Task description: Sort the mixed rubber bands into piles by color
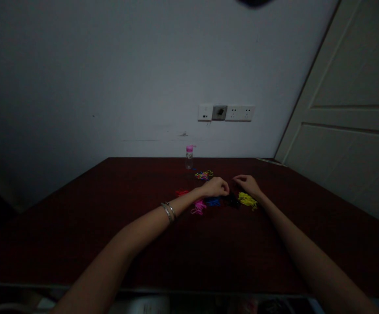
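Small piles of thin, string-like loops that look like rubber bands lie sorted by colour on the dark red table. My left hand (215,187) has its fingers curled down at the left edge of the black pile (233,200); anything between the fingertips is hidden. Just above the yellow pile (247,200), my right hand (246,183) points left with its fingers pressed together, and I cannot make out anything in them. Under and beside my left wrist are the blue pile (213,201), the pink pile (198,207) and the red pile (181,192). Farther back sits a mixed-colour pile (204,175).
A clear bottle (189,159) with a pink cap stands at the back of the table (189,257). Behind it is a wall with sockets (239,113). A white panelled door (346,131) rises on the right. Items below the table's front edge are dim.
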The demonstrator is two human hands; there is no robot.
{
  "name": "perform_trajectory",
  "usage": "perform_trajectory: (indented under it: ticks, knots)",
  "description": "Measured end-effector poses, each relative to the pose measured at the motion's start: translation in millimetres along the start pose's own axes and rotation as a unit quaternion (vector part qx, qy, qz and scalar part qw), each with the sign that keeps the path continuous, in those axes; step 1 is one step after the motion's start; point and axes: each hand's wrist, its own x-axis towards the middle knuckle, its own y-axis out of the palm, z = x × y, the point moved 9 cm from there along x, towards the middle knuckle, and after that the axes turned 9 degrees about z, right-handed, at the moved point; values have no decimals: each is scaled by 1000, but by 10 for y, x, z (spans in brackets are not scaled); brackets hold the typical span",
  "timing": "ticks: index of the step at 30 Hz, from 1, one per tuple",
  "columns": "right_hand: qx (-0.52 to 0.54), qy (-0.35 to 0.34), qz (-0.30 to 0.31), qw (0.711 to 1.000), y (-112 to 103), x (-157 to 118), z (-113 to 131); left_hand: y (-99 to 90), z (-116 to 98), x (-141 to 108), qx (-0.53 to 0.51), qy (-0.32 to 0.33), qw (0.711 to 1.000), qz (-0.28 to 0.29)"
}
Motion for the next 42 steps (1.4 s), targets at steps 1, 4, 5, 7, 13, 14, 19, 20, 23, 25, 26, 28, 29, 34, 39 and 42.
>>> perform_trajectory:
  ticks: [1, 4, 5, 7, 13, 14, 19, 20, 23, 25, 26, 28, 29, 34, 39, 42]
  knots:
    - [1, 1, 1, 1000, 0, -3, 6, -1, 2, -2, -5, -1, 1000, 0]
    - [3, -1, 5, 1000, 5, -9, 25, -8, 38, -14, -28, -9, 1000, -3]
    - [3, -1, 6, 1000, 5, -10, 28, -6, 50, -20, -36, -12, 999, -4]
    - [2, 4, 5, 1000, -1, -13, 27, 4, 57, -32, -49, -13, 999, -4]
    - [2, 2, 6, 1000, 1, -7, 8, -35, 105, -45, -69, -22, 997, -27]
    - [5, 3, 7, 1000, 4, -3, -3, -70, 153, -52, -73, -28, 996, -38]
    - [7, 8, 7, 1000, 7, 15, -42, -386, 635, -247, -86, -76, 985, -131]
    - [6, 7, 6, 1000, 8, 17, -42, -467, 777, -331, -91, -94, 979, -157]
    - [3, 0, 3, 1000, 7, 23, -38, -644, 1248, -629, -109, -176, 954, -216]
    - [0, -4, 4, 1000, 14, 29, -42, -707, 1518, -819, -133, -223, 931, -256]
    - [-3, -4, 5, 1000, 20, 34, -49, -717, 1629, -897, -150, -243, 918, -274]
    - [-4, -3, 7, 1000, 29, 49, -71, -713, 1752, -982, -176, -256, 901, -302]
    - [-3, 0, 8, 1000, 32, 59, -86, -701, 1768, -987, -181, -253, 900, -306]
    - [-22, 28, 26, 999, 61, 159, -110, -657, 1658, -931, -161, -235, 914, -290]
    - [-84, 39, 103, 990, 240, 296, 134, -679, 1601, -978, -164, -236, 910, -298]
    - [-107, 16, 139, 984, 399, 368, 364, -679, 1607, -990, -163, -238, 910, -298]
